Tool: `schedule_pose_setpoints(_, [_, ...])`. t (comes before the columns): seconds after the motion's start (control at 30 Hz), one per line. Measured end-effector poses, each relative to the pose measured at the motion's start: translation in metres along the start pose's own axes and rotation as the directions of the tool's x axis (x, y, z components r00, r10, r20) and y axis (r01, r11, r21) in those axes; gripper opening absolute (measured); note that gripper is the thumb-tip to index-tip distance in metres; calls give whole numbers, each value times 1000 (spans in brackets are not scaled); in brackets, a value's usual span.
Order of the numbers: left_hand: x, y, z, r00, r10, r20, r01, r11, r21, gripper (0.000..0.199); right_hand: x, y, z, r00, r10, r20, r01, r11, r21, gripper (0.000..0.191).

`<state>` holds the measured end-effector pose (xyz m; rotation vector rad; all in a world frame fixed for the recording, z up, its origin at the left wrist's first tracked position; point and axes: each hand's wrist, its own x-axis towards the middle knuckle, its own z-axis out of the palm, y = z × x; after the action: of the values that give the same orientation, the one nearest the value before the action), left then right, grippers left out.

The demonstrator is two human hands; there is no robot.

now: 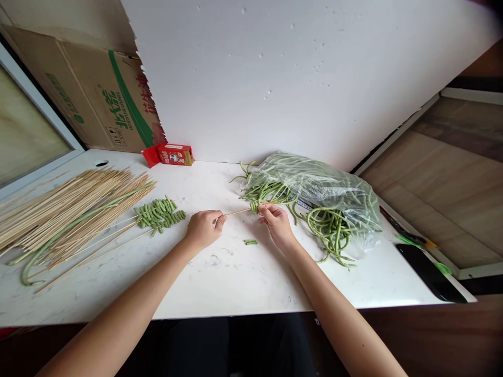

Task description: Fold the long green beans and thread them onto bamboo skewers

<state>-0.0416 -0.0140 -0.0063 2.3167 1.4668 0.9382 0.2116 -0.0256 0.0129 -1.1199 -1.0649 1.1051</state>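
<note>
A thin, pale wooden skewer (pixel 239 212) is held nearly level above the tabletop (pixel 236 288), about midway between its left and right edges. Short green bean pieces (pixel 254 207) sit side by side at its right end, threaded crosswise; they are plump, matte and cut to similar lengths. The left hand (pixel 204 229) pinches the bare end between thumb and forefinger. The right hand (pixel 278 224) grasps the threaded end in its fingertips, partly hiding the pieces there.

Two loose pieces (pixel 250 242) lie below, nearer the front edge. Toward the left edge, filled skewers (pixel 157 213) carry close rows of the same green pieces, their bare sticks pointing to the front left corner. Beside them is a bundle of bare sticks (pixel 78 209) with a long bean (pixel 74 224) across it. Near the back edge, right of centre, a clear bag (pixel 314 178) spills long, curling beans (pixel 330 228).

The carton (pixel 98 99) behind the back left corner reads 北大荒 in green, with BEIDAHUANG in small letters beneath, and 花生油 in red, close to the white panel (pixel 275 78). A red box (pixel 176 155) at the back edge bears pale print too small to read. A black phone (pixel 426 269) lies by the front right corner.
</note>
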Motion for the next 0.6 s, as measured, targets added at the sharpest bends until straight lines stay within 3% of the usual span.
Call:
schedule_pose_setpoints(0.47, [0,-4,2,1000,3,29,-2,999,-52,48,2,3,2,1000,-30,9,30,997,-69,43])
schedule_pose_setpoints(0.6, [3,-7,-1,999,-49,-5,49,997,-59,46,3,-5,-6,998,-22,59,29,991,-128,43])
